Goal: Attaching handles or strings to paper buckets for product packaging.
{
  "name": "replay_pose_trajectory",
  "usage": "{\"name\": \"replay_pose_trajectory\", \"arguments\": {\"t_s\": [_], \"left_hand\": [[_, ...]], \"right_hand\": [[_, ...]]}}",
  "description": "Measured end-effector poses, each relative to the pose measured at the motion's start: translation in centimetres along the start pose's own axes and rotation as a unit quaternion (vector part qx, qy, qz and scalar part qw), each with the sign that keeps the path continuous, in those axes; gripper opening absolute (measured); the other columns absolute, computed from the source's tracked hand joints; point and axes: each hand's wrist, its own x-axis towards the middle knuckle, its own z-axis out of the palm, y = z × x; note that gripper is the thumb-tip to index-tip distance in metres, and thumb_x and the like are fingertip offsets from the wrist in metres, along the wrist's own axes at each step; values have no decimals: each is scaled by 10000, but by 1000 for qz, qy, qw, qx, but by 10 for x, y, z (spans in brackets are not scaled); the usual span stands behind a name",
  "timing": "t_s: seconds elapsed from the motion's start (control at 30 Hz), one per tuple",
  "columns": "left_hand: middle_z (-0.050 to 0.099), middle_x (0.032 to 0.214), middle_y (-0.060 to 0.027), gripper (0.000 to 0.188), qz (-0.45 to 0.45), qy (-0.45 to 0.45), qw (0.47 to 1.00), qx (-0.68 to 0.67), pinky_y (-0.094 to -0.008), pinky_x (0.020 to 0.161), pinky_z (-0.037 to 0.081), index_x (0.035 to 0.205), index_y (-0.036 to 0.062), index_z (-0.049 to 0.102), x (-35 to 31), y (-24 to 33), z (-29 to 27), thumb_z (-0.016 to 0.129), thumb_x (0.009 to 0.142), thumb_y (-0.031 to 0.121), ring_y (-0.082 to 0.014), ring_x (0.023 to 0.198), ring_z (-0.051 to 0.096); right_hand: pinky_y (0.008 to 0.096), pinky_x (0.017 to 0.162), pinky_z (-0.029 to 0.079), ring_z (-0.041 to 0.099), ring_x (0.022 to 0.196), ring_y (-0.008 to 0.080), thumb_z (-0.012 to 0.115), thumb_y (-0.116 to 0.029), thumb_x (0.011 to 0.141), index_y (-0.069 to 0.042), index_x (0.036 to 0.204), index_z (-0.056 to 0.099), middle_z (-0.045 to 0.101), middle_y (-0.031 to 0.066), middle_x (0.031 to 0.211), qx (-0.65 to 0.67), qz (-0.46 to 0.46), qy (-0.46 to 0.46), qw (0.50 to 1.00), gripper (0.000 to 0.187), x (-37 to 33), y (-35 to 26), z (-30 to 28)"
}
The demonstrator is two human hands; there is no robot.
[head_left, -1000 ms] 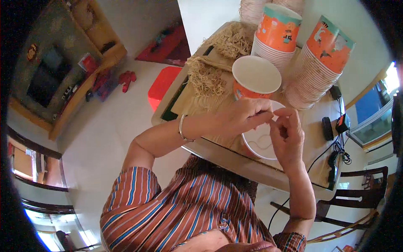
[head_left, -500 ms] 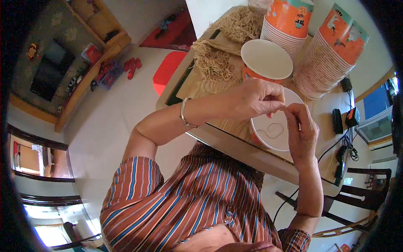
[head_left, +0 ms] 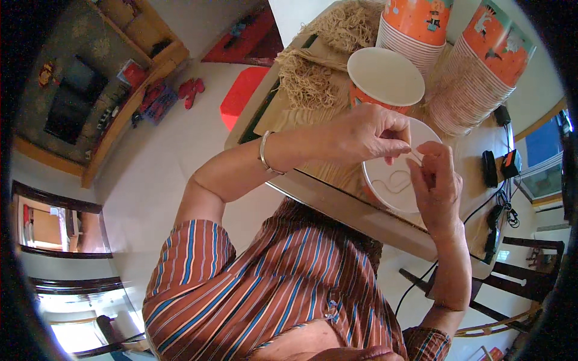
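My left hand [head_left: 379, 135], with a silver bangle at its wrist, is closed in a pinch on a thin pale string [head_left: 415, 155]. My right hand [head_left: 439, 183] pinches the same string from the other side, its fingertips close to those of the left. Both hands are over an upright white-lined paper tub [head_left: 372, 174] on the table. A loose curl of string [head_left: 392, 182] shows inside that tub. Just beyond my left hand stands another paper tub [head_left: 385, 75], orange outside and white inside.
Tangled tan string bundles [head_left: 307, 81] lie on the wooden table [head_left: 289, 123], at its far left. Tall stacks of orange-printed tubs [head_left: 415, 27] stand at the back and right. Black cables [head_left: 503, 201] and small black boxes lie at the right edge. A red stool [head_left: 241, 96] stands beyond the left side.
The fingertips of my two hands have moved slightly apart, with string showing between them. More of the curl inside the tub is visible. The view has shifted a little.
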Motion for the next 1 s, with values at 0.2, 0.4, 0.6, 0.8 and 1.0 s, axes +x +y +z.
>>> {"name": "replay_pose_trajectory", "arguments": {"t_s": [0.2,0.4,0.6,0.8,1.0], "left_hand": [[616,802,-12,122,17,-4,999,-46,-231,686,493,886,8,613,3,-9,2,625,907,127,-78,753,616],[615,820,-7,108,1,-6,998,-59,-233,715,502,883,3,613,2,-16,0,652,884,103,-80,772,617],[619,839,-37,108,45,17,995,86,-272,722,505,883,16,605,-3,-14,0,685,824,57,-127,791,630],[607,827,-70,142,153,45,958,240,-313,701,500,881,41,602,-6,-14,0,697,776,44,-215,791,637],[609,825,-73,133,142,31,960,239,-324,694,503,883,52,608,-6,-8,0,696,784,62,-229,795,640]], "right_hand": [[330,558,485,619,600,241,625,-14,861,-43,906,584,595,131,712,-21,-95,30,995,67,5,4,1],[259,535,454,560,589,89,615,-46,884,-30,909,596,584,16,676,95,50,-26,994,34,4,5,4],[200,486,359,454,564,29,601,-129,903,-30,857,634,552,-64,674,294,302,-121,899,114,17,2,-6],[212,470,345,438,531,35,606,-143,907,-39,870,627,540,-50,641,249,240,-138,928,113,14,8,3],[239,483,391,454,545,33,619,-57,891,-54,919,594,526,14,602,124,133,-109,977,38,3,6,2]]}}
